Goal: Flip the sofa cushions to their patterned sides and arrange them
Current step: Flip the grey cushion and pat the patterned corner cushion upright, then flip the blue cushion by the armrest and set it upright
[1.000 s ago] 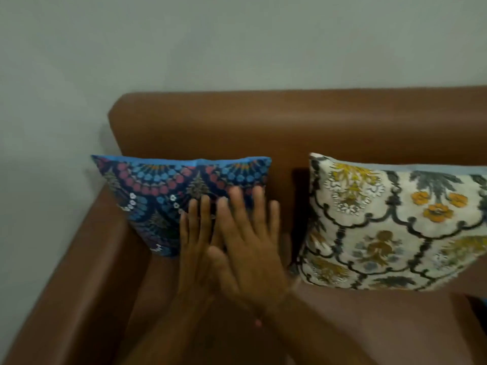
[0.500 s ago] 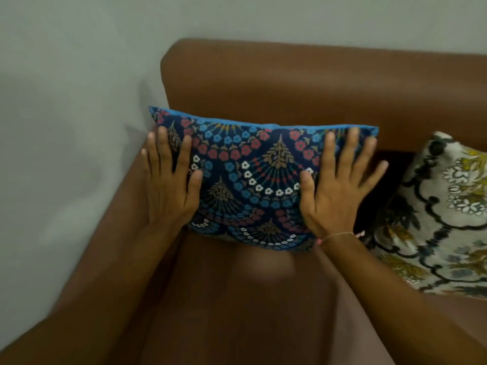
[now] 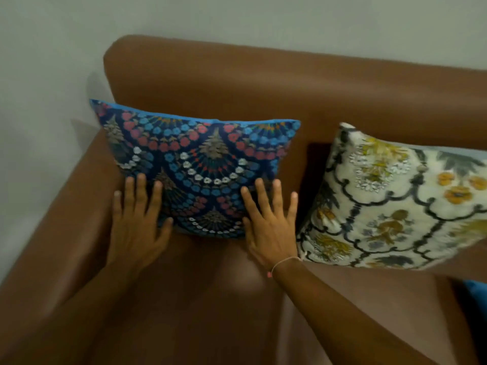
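A dark blue cushion point(image 3: 200, 164) with red, blue and white flower arcs leans patterned side out against the brown sofa back point(image 3: 263, 85), in the left corner. My left hand point(image 3: 137, 219) lies flat with fingers spread over its lower left corner. Over the cushion's lower right corner my right hand point(image 3: 271, 219) rests the same way, a thin band on the wrist. Neither hand grips anything. To the right, apart from the blue one, a cream cushion point(image 3: 400, 198) with yellow flowers and dark vines also shows its pattern.
The sofa's left armrest point(image 3: 60, 219) runs along the pale wall point(image 3: 39, 101). Bare brown seat point(image 3: 210, 299) lies in front of the cushions. A bit of blue fabric point(image 3: 477, 296) shows at the right edge below the cream cushion.
My hands went from overlapping at the cushion's middle to its two sides, then slid down to its lower corners. The view shifted left, then back a little.
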